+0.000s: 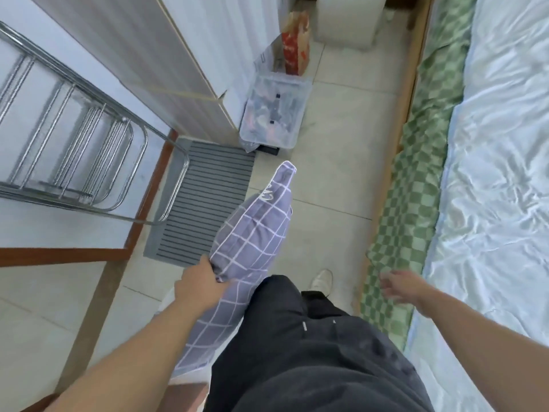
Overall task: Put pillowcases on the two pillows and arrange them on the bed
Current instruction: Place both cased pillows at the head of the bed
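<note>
Left hand [199, 285] has its grip bunched on a soft purple pillow [251, 233] in white-grid cotton. Right hand [399, 285], at three o'clock, spreads loose-fingered, holding nothing, beside the bed [490, 173] with its crinkled, glossy sheet.

Pale floor tiles [332, 179] are seen beneath a grey striped mat [205, 200]. A folded metal drying rack [74, 138] is leaned at the left beside a white cabinet [166, 63]. A clear plastic storage box [274, 111] is set near it, with a red paper bag [297, 43] behind. Daylight is spread evenly.
</note>
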